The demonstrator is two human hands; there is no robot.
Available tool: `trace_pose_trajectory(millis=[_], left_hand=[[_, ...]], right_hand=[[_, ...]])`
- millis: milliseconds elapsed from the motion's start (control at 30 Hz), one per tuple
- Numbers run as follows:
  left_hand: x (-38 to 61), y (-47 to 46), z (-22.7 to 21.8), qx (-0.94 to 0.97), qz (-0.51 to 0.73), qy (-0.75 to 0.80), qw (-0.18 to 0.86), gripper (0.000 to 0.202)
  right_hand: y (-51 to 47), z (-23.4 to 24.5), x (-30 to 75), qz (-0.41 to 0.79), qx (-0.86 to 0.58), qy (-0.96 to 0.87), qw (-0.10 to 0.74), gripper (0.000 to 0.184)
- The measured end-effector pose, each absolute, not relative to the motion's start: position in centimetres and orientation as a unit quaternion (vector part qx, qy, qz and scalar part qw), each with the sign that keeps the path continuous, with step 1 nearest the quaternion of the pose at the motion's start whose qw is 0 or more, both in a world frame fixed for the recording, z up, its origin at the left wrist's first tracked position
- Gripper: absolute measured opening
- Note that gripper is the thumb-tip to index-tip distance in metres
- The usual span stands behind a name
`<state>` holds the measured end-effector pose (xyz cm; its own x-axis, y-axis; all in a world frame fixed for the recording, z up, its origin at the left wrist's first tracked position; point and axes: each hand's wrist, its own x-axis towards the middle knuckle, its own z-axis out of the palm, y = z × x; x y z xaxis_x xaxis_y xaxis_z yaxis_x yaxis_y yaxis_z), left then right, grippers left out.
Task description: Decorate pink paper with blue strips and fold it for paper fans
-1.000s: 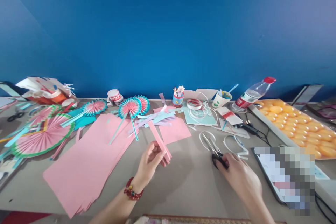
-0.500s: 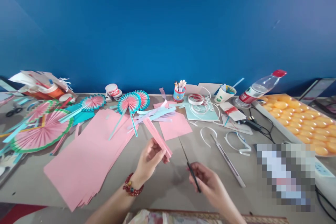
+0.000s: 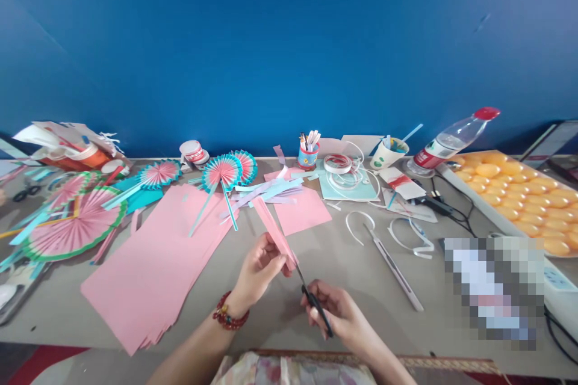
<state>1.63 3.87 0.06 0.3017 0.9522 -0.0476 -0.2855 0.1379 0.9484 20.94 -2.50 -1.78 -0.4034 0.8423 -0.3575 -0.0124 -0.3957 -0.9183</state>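
Observation:
My left hand (image 3: 262, 267), with a red bead bracelet at the wrist, pinches a narrow folded pink paper strip (image 3: 271, 225) that slants up and left. In my right hand (image 3: 332, 310) is a pair of black-handled scissors (image 3: 319, 307). Their blades reach up to the strip's lower right end, beside my left fingertips; whether the paper lies between the blades I cannot tell. Behind the strip lies a square pink sheet (image 3: 304, 210). A stack of pink paper (image 3: 153, 264) spreads to the left of my left hand.
Finished pleated fans (image 3: 221, 174) lie at the back and left. Loose pale strips (image 3: 271, 191) sit mid-table. Rightward are a craft knife (image 3: 395, 271), a paper cup (image 3: 386, 153), a plastic bottle (image 3: 445, 144) and an orange bumpy pad (image 3: 519, 198). A pen holder (image 3: 308, 156) stands by the blue wall.
My right hand has moved left with the scissors, bringing the blades to the end of the pink strip. My left hand keeps its pinch on the strip, almost in place.

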Motion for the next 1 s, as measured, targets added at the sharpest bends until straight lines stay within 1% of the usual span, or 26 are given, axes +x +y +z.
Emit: trace_pose_trajectory(millis=[400,767,1000], left_hand=[[1.6,4.0,0.0,0.458,0.452,0.366,0.672,0.021],[1.6,4.0,0.2,0.463,0.451,0.374,0.665,0.022],[1.5,4.1,0.1,0.472,0.450,0.370,0.662,0.020]], right_hand=[[-2.2,-1.0,20.8,0.693,-0.470,-0.462,0.293,0.045],[-2.5,-1.1,20.7,0.621,-0.495,-0.529,0.299,0.043],[-2.4,-1.9,20.9,0.576,-0.502,-0.570,0.303,0.050]])
